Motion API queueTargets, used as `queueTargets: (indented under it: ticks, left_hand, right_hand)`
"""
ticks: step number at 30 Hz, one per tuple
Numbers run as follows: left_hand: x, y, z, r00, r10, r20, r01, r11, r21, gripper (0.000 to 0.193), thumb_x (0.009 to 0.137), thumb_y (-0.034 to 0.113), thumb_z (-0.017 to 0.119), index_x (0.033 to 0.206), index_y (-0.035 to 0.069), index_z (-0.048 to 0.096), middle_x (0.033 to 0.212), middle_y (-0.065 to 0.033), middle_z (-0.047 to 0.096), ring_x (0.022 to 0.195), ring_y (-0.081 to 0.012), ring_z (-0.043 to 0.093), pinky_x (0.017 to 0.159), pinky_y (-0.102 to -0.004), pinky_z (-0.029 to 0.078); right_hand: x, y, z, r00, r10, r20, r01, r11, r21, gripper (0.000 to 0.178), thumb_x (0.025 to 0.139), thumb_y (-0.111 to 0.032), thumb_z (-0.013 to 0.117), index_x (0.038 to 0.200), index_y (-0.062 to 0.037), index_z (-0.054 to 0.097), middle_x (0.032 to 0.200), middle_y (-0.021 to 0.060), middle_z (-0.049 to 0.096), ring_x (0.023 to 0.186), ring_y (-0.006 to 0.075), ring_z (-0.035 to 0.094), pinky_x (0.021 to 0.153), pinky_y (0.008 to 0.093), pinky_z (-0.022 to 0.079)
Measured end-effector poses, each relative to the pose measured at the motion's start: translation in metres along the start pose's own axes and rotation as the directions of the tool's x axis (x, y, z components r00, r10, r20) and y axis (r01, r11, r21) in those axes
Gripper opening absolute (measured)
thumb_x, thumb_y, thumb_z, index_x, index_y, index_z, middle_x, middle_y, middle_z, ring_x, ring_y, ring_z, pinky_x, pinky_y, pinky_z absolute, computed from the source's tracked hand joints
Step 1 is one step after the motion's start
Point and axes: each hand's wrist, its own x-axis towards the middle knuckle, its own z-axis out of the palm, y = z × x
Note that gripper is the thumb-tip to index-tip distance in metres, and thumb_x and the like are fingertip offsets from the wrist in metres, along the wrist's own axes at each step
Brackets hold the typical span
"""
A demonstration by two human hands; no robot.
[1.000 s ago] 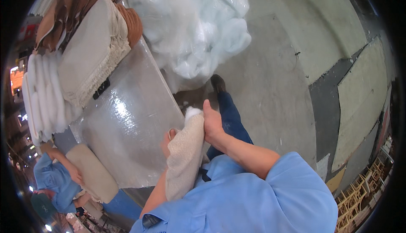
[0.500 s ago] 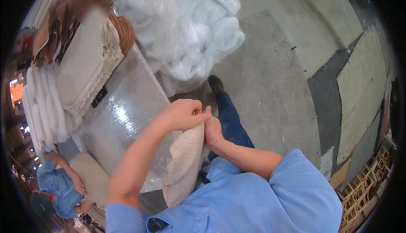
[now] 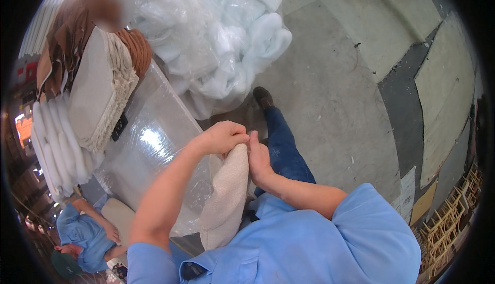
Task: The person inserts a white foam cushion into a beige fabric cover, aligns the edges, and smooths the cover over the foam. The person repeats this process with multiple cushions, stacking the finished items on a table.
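Left hand [image 3: 221, 137] pinches elongated beige textured-fabric piece [image 3: 225, 196] at top; right hand [image 3: 261, 164] part-curled alongside, hold unclear; still in hand, remaining work unclear

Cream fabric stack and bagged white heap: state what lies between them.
In the head view, the folded brown pile and some shiny tabletop lie between the cream fabric stack and the bagged white heap.

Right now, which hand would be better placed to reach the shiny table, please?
Probably the left hand: it is nearer the table, while the right hand sits across the beige fabric.
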Motion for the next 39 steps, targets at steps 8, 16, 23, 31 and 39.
queueTargets:
  ticks: [8,16,23,31,39]
  left_hand:
    - [0.008,-0.016,0.031,0.932,0.16,-0.325,-0.126,0.984,0.125,0.03,0.1,0.03,0.068,0.094,0.0,0.07,0.079,-0.0143,0.068,0.071,-0.0222,0.065,0.068,-0.0403,0.054]
    - [-0.012,0.008,0.016,0.993,0.033,-0.116,-0.018,0.992,0.123,0.043,0.102,0.043,0.062,0.096,0.002,0.073,0.084,-0.0163,0.072,0.073,-0.0264,0.073,0.066,-0.0393,0.06]
    - [-0.009,0.024,-0.003,0.972,-0.085,0.218,0.053,0.987,0.151,0.047,0.104,0.045,0.056,0.11,0.003,0.075,0.082,-0.0167,0.073,0.065,-0.027,0.075,0.061,-0.0389,0.064]
    - [-0.01,-0.011,0.013,0.991,0.106,-0.088,-0.112,0.991,-0.074,0.039,0.106,0.036,0.058,0.104,0.001,0.073,0.083,-0.0161,0.073,0.067,-0.0274,0.072,0.061,-0.0408,0.058]
    - [0.003,-0.056,0.039,0.856,0.129,-0.5,-0.216,0.969,-0.12,0.038,0.102,0.036,0.06,0.094,0.001,0.073,0.092,-0.0224,0.073,0.088,-0.042,0.069,0.081,-0.0487,0.053]
  right_hand:
    - [-0.006,-0.024,-0.001,0.986,0.167,0.006,-0.167,0.984,0.059,0.07,0.11,-0.066,0.04,0.104,-0.0026,0.071,0.103,0.0087,0.072,0.094,0.0216,0.069,0.083,0.0395,0.054]
    - [-0.011,-0.024,-0.005,0.974,0.133,0.186,-0.166,0.971,0.175,0.075,0.107,-0.071,0.038,0.11,-0.0024,0.07,0.102,0.0107,0.073,0.092,0.0238,0.072,0.081,0.0408,0.058]
    - [-0.004,-0.017,-0.005,0.975,0.109,0.192,-0.139,0.978,0.153,0.074,0.111,-0.066,0.032,0.113,-0.0018,0.069,0.1,0.0134,0.073,0.09,0.0254,0.073,0.079,0.0422,0.059]
    - [0.002,-0.029,0.004,0.98,0.189,0.069,-0.19,0.982,0.015,0.071,0.112,-0.061,0.036,0.104,-0.0007,0.071,0.091,0.0117,0.074,0.084,0.0253,0.073,0.074,0.0405,0.058]
    - [0.044,-0.006,0.013,0.982,0.122,-0.142,-0.146,0.975,-0.168,0.056,0.112,-0.05,0.05,0.093,-0.0036,0.074,0.089,0.0073,0.074,0.08,0.0188,0.07,0.071,0.0386,0.054]
